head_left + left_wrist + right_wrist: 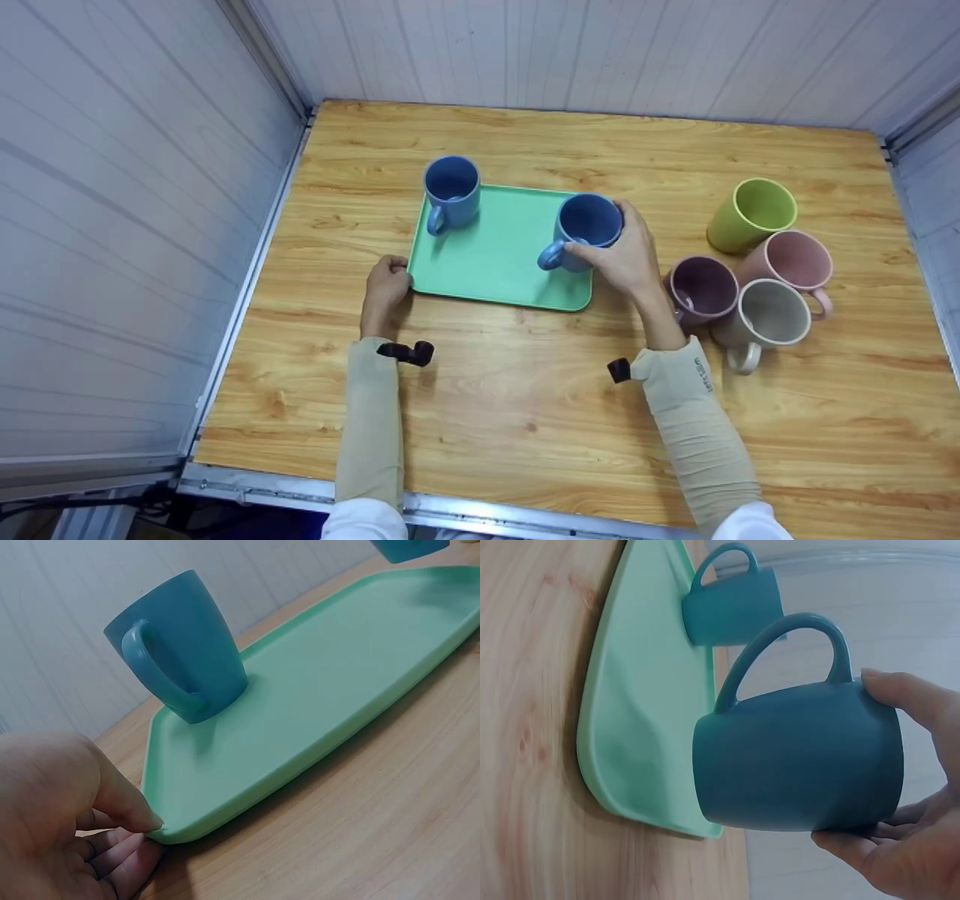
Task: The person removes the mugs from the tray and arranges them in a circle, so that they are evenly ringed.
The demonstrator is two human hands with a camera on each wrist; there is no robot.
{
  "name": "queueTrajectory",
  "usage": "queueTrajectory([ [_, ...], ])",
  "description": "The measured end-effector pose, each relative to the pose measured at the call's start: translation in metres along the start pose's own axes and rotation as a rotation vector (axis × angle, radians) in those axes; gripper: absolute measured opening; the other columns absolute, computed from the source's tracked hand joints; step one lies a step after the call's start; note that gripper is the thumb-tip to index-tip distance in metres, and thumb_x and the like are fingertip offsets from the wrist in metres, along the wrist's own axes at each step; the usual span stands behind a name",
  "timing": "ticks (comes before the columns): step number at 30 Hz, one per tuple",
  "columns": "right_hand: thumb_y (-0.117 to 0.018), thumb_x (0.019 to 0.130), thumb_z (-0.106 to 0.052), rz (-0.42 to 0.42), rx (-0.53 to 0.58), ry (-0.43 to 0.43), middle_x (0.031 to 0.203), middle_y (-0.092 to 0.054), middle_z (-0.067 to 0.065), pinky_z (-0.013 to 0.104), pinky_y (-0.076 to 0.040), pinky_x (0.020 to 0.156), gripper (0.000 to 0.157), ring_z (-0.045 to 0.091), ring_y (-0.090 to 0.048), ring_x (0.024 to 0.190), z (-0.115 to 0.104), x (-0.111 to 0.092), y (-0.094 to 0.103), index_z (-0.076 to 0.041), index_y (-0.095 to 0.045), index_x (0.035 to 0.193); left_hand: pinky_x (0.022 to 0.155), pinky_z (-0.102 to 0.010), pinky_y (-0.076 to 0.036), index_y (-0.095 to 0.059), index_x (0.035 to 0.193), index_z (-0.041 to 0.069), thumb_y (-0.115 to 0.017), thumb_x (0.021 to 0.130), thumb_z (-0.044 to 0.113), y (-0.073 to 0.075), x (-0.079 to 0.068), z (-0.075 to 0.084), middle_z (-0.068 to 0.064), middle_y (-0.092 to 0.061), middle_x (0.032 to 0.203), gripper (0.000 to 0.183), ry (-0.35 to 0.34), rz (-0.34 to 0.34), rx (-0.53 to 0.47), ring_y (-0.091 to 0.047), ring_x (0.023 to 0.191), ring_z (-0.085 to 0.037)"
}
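Observation:
A green tray (510, 255) lies on the wooden table, and my left hand (386, 287) pinches its near left corner, thumb (142, 816) on the rim and fingers underneath. One blue mug (461, 206) stands upright at the tray's far left, handle toward me. Over the tray's right end, my right hand (628, 251) grips a second blue mug (799, 754) near its rim, thumb on one side and fingers on the other. That mug is upright and held above the tray surface, its handle pointing left and toward me in the head view.
Right of the tray several mugs stand close together: a yellow-green one (727, 225), a pink one (799, 259), a dark purple one (701, 291) and a greyish-white one (769, 315). Pale panel walls (570, 52) border the table (510, 420) at the back and sides.

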State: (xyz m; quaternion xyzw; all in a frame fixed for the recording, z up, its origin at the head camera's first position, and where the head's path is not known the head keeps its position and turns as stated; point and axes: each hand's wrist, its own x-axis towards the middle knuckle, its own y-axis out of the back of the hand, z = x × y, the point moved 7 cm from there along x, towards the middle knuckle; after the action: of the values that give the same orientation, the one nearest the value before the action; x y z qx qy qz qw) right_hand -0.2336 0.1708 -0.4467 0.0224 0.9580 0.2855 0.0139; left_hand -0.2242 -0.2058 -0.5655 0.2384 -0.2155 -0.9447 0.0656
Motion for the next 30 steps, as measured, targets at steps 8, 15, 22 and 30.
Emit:
queueTrajectory([
  [8, -0.085, 0.064, -0.045, 0.013, -0.016, -0.048, 0.139, -0.044, 0.017, 0.048, -0.034, 0.106, 0.104, 0.031, -0.043, 0.127, 0.009, 0.002, 0.013, -0.002, -0.033, 0.143, 0.090, -0.034, -0.039, -0.053, 0.123, 0.003, -0.034, 0.091, 0.008, 0.000, 0.000, 0.000, -0.012, -0.051, 0.113, 0.037, 0.009, 0.005, 0.001, -0.047, 0.103, -0.023],
  [15, -0.084, 0.064, -0.048, 0.021, -0.031, -0.087, 0.142, -0.041, 0.017, 0.047, -0.034, 0.107, 0.108, 0.031, -0.041, 0.129, 0.015, 0.002, 0.024, -0.003, -0.029, 0.145, 0.086, -0.032, -0.039, -0.053, 0.121, 0.002, -0.035, 0.090, 0.007, 0.000, 0.000, 0.001, -0.012, -0.051, 0.109, 0.037, -0.009, 0.012, 0.000, -0.047, 0.100, -0.023],
  [22, -0.084, 0.065, -0.048, 0.022, -0.036, -0.145, 0.143, -0.038, 0.017, 0.046, -0.033, 0.109, 0.109, 0.030, -0.039, 0.131, 0.020, 0.004, 0.033, -0.003, -0.026, 0.146, 0.084, -0.031, -0.039, -0.053, 0.123, 0.002, -0.036, 0.089, 0.006, -0.001, -0.001, 0.001, -0.012, -0.051, 0.110, 0.038, -0.017, 0.002, 0.005, -0.047, 0.099, -0.023],
  [30, -0.083, 0.067, -0.047, 0.014, -0.079, -0.175, 0.143, -0.036, 0.020, 0.046, -0.031, 0.110, 0.110, 0.032, -0.037, 0.131, 0.026, 0.006, 0.042, -0.001, -0.023, 0.146, 0.082, -0.030, -0.039, -0.053, 0.123, 0.003, -0.036, 0.091, 0.007, -0.001, -0.002, 0.000, -0.010, -0.050, 0.109, 0.037, -0.005, -0.003, -0.007, -0.047, 0.098, -0.023],
])
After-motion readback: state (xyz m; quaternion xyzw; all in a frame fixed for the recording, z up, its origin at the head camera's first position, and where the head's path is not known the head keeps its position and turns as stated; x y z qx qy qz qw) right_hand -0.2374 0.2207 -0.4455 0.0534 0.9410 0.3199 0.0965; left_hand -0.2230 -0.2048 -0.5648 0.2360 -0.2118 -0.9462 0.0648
